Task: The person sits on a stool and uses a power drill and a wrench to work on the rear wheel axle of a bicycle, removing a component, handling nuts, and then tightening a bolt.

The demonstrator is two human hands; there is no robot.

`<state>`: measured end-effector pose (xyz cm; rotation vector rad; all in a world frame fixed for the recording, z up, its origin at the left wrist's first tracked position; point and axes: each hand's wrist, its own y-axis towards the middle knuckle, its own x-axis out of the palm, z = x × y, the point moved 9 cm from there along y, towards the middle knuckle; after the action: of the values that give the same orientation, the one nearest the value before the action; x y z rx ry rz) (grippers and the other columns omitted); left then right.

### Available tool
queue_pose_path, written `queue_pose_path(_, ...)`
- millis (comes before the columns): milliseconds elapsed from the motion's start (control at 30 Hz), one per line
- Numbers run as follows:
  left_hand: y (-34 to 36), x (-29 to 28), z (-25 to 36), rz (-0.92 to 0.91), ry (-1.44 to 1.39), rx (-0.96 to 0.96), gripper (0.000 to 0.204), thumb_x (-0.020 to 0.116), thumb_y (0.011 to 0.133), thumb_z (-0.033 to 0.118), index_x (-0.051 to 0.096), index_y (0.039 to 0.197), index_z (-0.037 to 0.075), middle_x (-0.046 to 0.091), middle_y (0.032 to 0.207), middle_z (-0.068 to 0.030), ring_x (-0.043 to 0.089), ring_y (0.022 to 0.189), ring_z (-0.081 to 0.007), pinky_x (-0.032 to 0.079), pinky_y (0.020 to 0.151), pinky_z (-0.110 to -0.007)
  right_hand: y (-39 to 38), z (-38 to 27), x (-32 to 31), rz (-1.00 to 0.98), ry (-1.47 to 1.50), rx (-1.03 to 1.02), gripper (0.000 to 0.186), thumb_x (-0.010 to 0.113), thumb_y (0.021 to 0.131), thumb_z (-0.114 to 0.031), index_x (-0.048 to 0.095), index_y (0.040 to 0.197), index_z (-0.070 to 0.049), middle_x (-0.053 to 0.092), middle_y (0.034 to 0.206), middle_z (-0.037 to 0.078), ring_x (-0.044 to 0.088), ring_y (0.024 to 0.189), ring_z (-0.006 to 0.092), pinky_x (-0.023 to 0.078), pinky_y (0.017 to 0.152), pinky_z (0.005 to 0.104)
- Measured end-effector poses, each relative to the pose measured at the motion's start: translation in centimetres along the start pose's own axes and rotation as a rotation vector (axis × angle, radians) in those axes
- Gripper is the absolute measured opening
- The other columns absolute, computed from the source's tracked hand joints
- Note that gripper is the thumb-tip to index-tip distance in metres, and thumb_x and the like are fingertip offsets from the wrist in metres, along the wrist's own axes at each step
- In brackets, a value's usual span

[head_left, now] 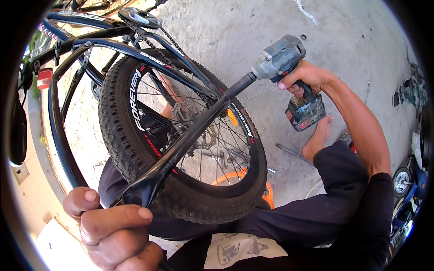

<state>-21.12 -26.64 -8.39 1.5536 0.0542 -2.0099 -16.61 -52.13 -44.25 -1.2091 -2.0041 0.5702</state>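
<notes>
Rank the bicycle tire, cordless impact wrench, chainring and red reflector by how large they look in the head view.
1. Bicycle tire
2. Cordless impact wrench
3. Chainring
4. Red reflector

You are wearing a black shirt (192, 256) with a dark right sleeve (376, 205) ending near the elbow, its pale front panel (275, 248) showing grey drawings (228, 253), and loose dark trousers (294, 217); your right foot (319, 137) is going bare.
</notes>
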Motion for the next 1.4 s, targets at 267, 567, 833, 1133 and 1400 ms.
queue_pose_path(267,-0.9,-0.5,-0.5,0.126,0.087,-0.137,0.029,0.061,0.077,0.028,0.041,0.062,0.015,0.034,0.053,0.0019,0.053,0.065,-0.019,0.038,0.094,-0.057,0.0,0.6,-0.7,0.018,-0.002,0.014,0.024,0.077,0.081,-0.013,0.055,0.072,-0.011,0.046,0.056,0.0,0.041,0.046,0.0102,0.035,0.046,0.0284)
queue_pose_path(567,-1.1,-0.9,-2.0,-0.028,0.036,-0.149,0.027,0.063,0.073,0.03,0.043,0.063,0.016,0.038,0.058,0.0016,0.054,0.066,-0.0177,0.037,0.098,-0.057,-0.4,1.9,-1.6,-0.022,0.054,-0.009,0.029,0.082,0.081,-0.023,0.064,0.09,-0.002,0.047,0.057,0.0,0.043,0.05,0.0103,0.037,0.051,0.0283)
queue_pose_path(833,-0.9,0.3,-1.9,0.124,0.102,-0.183,0.025,0.067,0.074,0.029,0.049,0.063,0.016,0.039,0.059,0.0018,0.057,0.072,-0.0181,0.035,0.102,-0.057,-0.7,9.8,-6.7,0.48,-0.056,0.198,0.025,0.082,0.084,-0.022,0.063,0.085,-0.007,0.053,0.061,-0.001,0.051,0.05,0.0111,0.04,0.043,0.0292)
queue_pose_path(1133,-0.6,-0.4,-1.4,-0.11,0.095,-0.157,0.02,0.067,0.061,0.032,0.051,0.062,0.02,0.047,0.057,0.0053,0.064,0.076,-0.0133,0.038,0.099,-0.051,-0.4,12.3,-3.5,0.31,-0.033,0.285,0.024,0.079,0.086,-0.021,0.063,0.082,-0.004,0.055,0.062,0.001,0.05,0.05,0.0096,0.04,0.043,0.029)
queue_pose_path(1400,-0.8,-0.7,-1.4,0.103,0.1,-0.169,0.028,0.054,0.088,0.027,0.044,0.065,0.016,0.036,0.056,0.0014,0.054,0.067,-0.0199,0.038,0.1,-0.059,2.7,19.5,-3.1,0.292,0.252,0.343,0.023,0.078,0.09,-0.023,0.065,0.088,-0.003,0.058,0.067,0.003,0.056,0.054,0.0133,0.045,0.049,0.0303)
